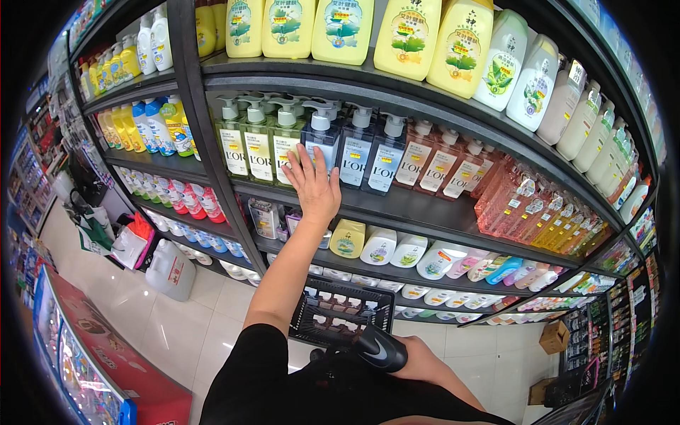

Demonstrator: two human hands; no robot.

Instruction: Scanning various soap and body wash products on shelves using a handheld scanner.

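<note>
My left hand [317, 188] reaches up to the middle shelf, its fingers spread over the front of a dark blue pump bottle [320, 132]. The palm covers much of that bottle's label. On one side of it stand green pump bottles [256, 143]; on the other are more dark blue pump bottles [357, 149], then pink ones [413, 159]. Low before my body, my right hand [417, 358] grips a black handheld barcode scanner [381, 348]. Beneath my left arm, a black plastic basket [391, 305] holds several dark pump bottles [340, 303].
Yellow body-wash bottles [340, 29] line the shelf above. More bottles [348, 239] fill the shelf below. A white plastic jerrycan [171, 271] stands on the tiled floor [178, 329] at left, near a red display cabinet [114, 350]. Cardboard boxes [554, 337] sit at right.
</note>
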